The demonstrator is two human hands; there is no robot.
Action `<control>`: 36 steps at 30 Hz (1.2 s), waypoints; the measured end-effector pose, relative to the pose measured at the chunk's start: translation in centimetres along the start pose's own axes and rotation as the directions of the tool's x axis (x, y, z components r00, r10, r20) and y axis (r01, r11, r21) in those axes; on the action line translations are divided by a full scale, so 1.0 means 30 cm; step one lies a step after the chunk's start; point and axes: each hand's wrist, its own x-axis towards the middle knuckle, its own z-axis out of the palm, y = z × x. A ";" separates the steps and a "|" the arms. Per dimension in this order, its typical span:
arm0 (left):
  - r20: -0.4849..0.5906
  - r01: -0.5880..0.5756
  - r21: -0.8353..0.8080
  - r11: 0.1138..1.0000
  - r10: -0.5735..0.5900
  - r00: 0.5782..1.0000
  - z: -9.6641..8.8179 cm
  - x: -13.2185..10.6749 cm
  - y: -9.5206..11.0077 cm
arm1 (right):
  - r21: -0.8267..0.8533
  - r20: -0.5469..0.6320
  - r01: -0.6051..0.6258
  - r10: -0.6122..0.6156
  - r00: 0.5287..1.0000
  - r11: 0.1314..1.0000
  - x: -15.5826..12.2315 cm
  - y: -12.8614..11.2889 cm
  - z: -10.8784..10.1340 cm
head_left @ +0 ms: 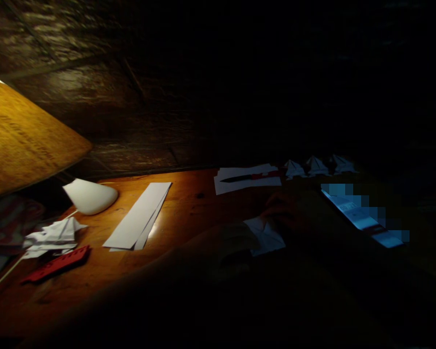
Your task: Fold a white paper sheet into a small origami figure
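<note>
In deep shadow at the middle of the table, a piece of white paper (267, 237) with fold creases lies between my hands. My left hand (240, 238) grips its left edge, the fingers mostly lost in the dark. At the paper's upper edge, the bent fingers of my right hand (280, 208) close on it. Beyond them, a knife (241, 178) with a dark blade and reddish handle rests across a stack of cut paper (221, 188). Several folded paper shapes (318, 166) with pointed tops stand in a row to its right.
A lit lamp with a yellow shade (29, 135) and white base (90, 196) stands at left. Near it are crumpled paper (54, 236), a red notched object (58, 264) and long paper strips (140, 215). A glowing phone (363, 220) lies right. Behind the wooden table (192, 208) rises a dark wall.
</note>
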 end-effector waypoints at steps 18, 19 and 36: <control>0.043 0.006 0.287 0.958 -0.019 0.999 0.029 0.015 -0.023 | 0.325 0.036 0.024 -0.037 0.999 0.945 0.006 0.029 0.047; 0.037 0.004 0.303 0.953 -0.016 0.999 0.029 0.014 -0.022 | 0.334 0.027 0.028 -0.040 0.999 0.942 0.006 0.034 0.051; -0.048 -0.012 0.311 0.950 0.028 0.998 0.012 -0.001 -0.032 | 0.291 -0.012 0.017 -0.014 1.000 0.957 0.008 0.042 0.065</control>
